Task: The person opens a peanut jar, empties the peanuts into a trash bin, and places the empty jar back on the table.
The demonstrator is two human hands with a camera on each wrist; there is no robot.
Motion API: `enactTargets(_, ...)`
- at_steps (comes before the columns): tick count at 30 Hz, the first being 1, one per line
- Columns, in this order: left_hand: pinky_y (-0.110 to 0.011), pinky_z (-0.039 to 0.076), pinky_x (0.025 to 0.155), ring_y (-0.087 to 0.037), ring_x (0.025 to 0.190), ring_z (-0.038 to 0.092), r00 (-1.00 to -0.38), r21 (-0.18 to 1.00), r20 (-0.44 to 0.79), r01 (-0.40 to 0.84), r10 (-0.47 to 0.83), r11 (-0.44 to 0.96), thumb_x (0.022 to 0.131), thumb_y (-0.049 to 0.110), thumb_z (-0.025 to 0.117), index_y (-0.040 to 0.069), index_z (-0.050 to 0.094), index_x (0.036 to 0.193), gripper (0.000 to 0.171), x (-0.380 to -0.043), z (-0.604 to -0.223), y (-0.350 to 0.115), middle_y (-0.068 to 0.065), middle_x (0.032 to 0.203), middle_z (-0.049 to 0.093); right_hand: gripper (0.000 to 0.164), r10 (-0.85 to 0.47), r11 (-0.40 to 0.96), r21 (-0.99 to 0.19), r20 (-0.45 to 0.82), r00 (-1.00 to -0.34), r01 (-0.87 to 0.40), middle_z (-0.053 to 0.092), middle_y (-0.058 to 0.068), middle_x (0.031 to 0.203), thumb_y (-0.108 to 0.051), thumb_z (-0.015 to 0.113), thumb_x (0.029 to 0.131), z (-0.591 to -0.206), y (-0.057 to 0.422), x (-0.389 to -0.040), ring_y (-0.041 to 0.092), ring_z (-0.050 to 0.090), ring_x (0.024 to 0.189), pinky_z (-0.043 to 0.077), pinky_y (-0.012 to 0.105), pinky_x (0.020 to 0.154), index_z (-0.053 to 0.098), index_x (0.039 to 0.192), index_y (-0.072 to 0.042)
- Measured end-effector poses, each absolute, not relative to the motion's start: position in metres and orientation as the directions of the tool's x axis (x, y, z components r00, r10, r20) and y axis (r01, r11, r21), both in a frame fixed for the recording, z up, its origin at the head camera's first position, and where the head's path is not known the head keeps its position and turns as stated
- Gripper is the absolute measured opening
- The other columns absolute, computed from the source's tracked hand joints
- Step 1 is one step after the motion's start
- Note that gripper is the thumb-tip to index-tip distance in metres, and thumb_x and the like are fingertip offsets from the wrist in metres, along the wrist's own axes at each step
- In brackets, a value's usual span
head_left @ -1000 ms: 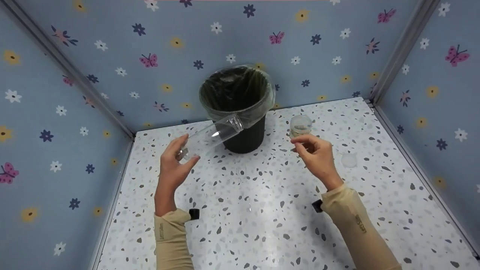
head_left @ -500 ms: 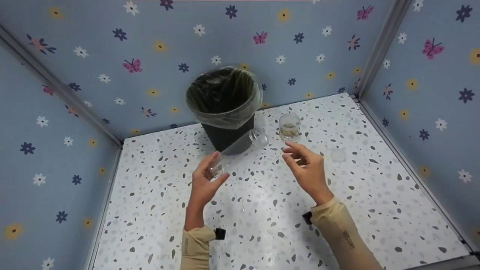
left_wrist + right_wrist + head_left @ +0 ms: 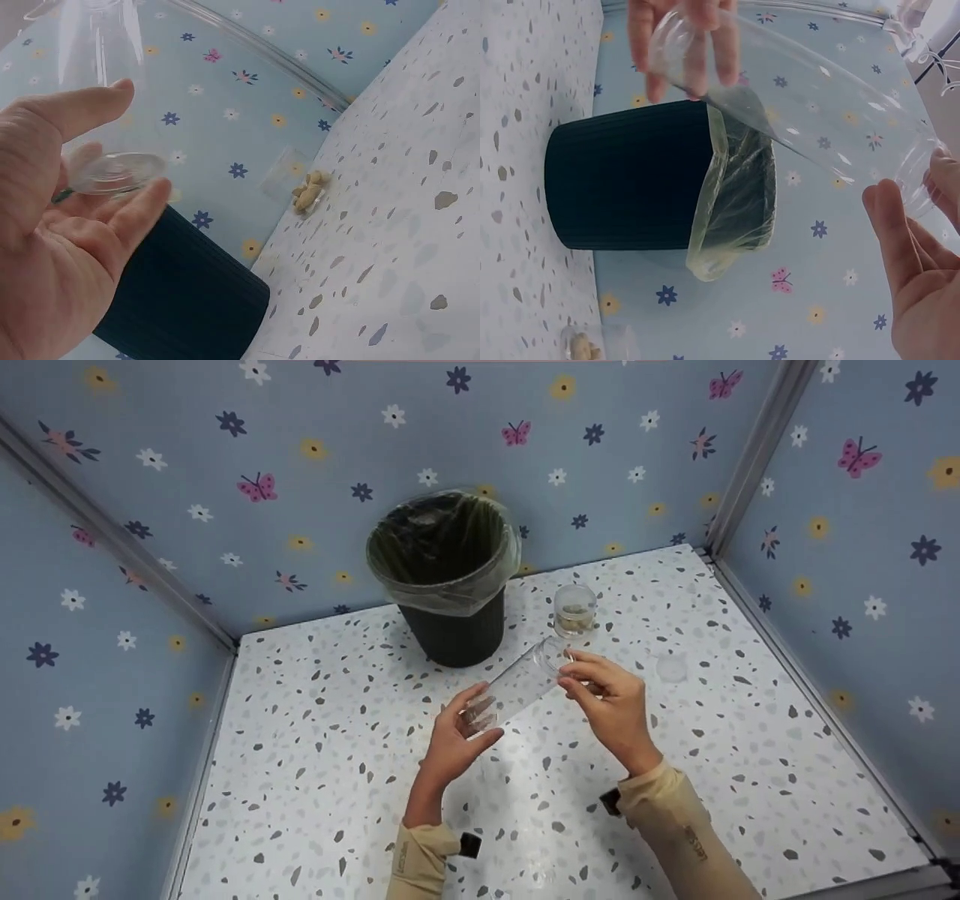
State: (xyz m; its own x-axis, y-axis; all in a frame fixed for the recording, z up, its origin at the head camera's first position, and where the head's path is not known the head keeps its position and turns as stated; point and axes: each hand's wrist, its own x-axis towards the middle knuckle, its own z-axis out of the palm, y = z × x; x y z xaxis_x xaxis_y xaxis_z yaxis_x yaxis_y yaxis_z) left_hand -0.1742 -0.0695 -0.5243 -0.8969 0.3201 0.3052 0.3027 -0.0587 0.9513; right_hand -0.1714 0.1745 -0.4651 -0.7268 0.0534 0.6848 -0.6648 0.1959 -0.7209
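Note:
A tall, clear plastic jar (image 3: 517, 682) is tilted above the table, its mouth up and to the right. My left hand (image 3: 457, 739) holds it round the base; in the left wrist view, the round base (image 3: 120, 172) sits between thumb and fingers. At the rim, my right hand (image 3: 611, 701) grips the mouth end with thumb and fingertips, also visible in the right wrist view at the jar's far end (image 3: 915, 169). Just behind the right hand stands a small clear container (image 3: 575, 611) with tan, peanut-like pieces in its bottom.
A dark bin (image 3: 454, 630) with a clear liner (image 3: 457, 598) folded over its rim stands against the flowered back wall (image 3: 315, 405). A translucent round disc, perhaps a lid (image 3: 672, 667), lies to the right on the speckled table (image 3: 337, 780).
My left hand has carried the jar rightwards from in front of the bin to my right hand. The right hand, earlier apart from the jar, now grips its mouth end. The head view has shifted slightly.

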Motion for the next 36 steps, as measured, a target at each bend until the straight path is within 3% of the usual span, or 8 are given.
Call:
enactTargets(6, -0.055, 0.037, 0.104, -0.043, 0.134, 0.035, -0.913, 0.967, 0.23, 0.252, 0.337, 0.022, 0.088, 0.001, 0.07, -0.006, 0.027, 0.149, 0.075, -0.173, -0.53, -0.069, -0.027, 0.151, 0.028, 0.012, 0.035, 0.355, -0.656, 0.721, -0.692, -0.666, 0.07, 0.012, 0.107, 0.006, 0.076, 0.079, -0.462, 0.208, -0.193, 0.029, 0.066, 0.102, 0.057, 0.022, 0.065, 0.076, 0.089, 0.0)
enactTargets(13, -0.059, 0.036, 0.103, -0.047, 0.133, 0.034, -0.917, 0.969, 0.187, 0.232, 0.351, 0.091, 0.09, 0.001, 0.068, -0.01, 0.038, 0.142, 0.06, -0.165, -0.54, -0.082, -0.03, 0.146, 0.035, 0.013, 0.04, 0.584, -0.603, 0.689, -0.723, -0.543, 0.069, 0.017, 0.109, -0.005, 0.077, 0.083, -0.456, 0.276, -0.247, 0.027, 0.067, 0.1, 0.053, 0.014, 0.069, 0.075, 0.094, 0.001)
enactTargets(19, -0.058, 0.037, 0.103, -0.049, 0.133, 0.034, -0.928, 0.964, 0.12, 0.194, 0.353, 0.18, 0.092, 0.005, 0.067, -0.007, 0.044, 0.139, 0.054, -0.157, -0.549, -0.099, -0.026, 0.144, 0.041, 0.018, 0.086, 0.724, -0.604, 0.558, -0.825, -0.334, 0.066, 0.013, 0.115, -0.016, 0.07, 0.091, -0.453, 0.325, -0.291, 0.025, 0.068, 0.091, 0.057, 0.033, 0.078, 0.075, 0.102, -0.003)
enactTargets(23, -0.061, 0.035, 0.103, -0.052, 0.132, 0.033, -0.94, 0.972, 0.082, 0.15, 0.331, 0.183, 0.092, 0.002, 0.065, -0.007, 0.046, 0.138, 0.05, -0.15, -0.555, -0.109, -0.028, 0.143, 0.041, 0.019, 0.097, 0.759, -0.603, 0.476, -0.874, -0.245, 0.067, 0.014, 0.111, -0.016, 0.066, 0.094, -0.455, 0.349, -0.316, 0.029, 0.065, 0.094, 0.053, 0.044, 0.085, 0.073, 0.106, -0.003)
enactTargets(31, -0.059, 0.034, 0.105, -0.051, 0.132, 0.033, -0.963, 0.982, 0.036, 0.083, 0.268, 0.168, 0.094, 0.006, 0.064, -0.005, 0.048, 0.137, 0.047, -0.137, -0.568, -0.119, -0.026, 0.142, 0.042, 0.023, 0.172, 0.774, -0.632, 0.287, -0.942, -0.052, 0.064, 0.015, 0.12, -0.017, 0.061, 0.098, -0.466, 0.381, -0.341, 0.031, 0.061, 0.104, 0.051, 0.047, 0.087, 0.07, 0.114, -0.003)
enactTargets(36, -0.061, 0.032, 0.105, -0.053, 0.131, 0.033, -0.973, 0.988, 0.026, 0.06, 0.229, 0.145, 0.094, 0.005, 0.064, -0.005, 0.041, 0.141, 0.054, -0.132, -0.574, -0.118, -0.027, 0.147, 0.035, 0.025, 0.171, 0.75, -0.661, 0.24, -0.956, -0.032, 0.063, 0.016, 0.121, -0.017, 0.061, 0.098, -0.48, 0.38, -0.342, 0.034, 0.062, 0.107, 0.052, 0.049, 0.087, 0.069, 0.116, -0.002)
